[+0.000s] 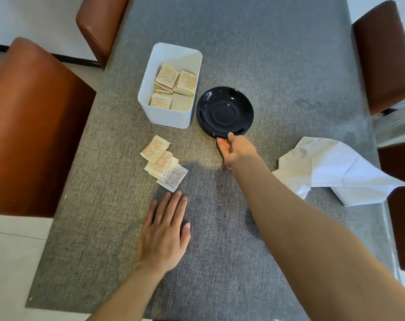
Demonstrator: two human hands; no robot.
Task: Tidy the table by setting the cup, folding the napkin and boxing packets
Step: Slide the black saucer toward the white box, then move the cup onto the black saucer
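A black saucer (224,111) lies on the grey table next to a white box (166,119) that holds several beige packets (173,83). My right hand (235,150) pinches the saucer's near rim, thumb on top. Several loose packets (164,163) lie fanned out in front of the box. Just below them my left hand (165,230) rests flat on the cloth, fingers together, holding nothing. A crumpled white napkin (331,170) sits at the right. No cup is in view.
The grey tablecloth (266,54) covers the table. Brown leather chairs stand at the left (32,126), the far left (99,24) and the right edge (382,54).
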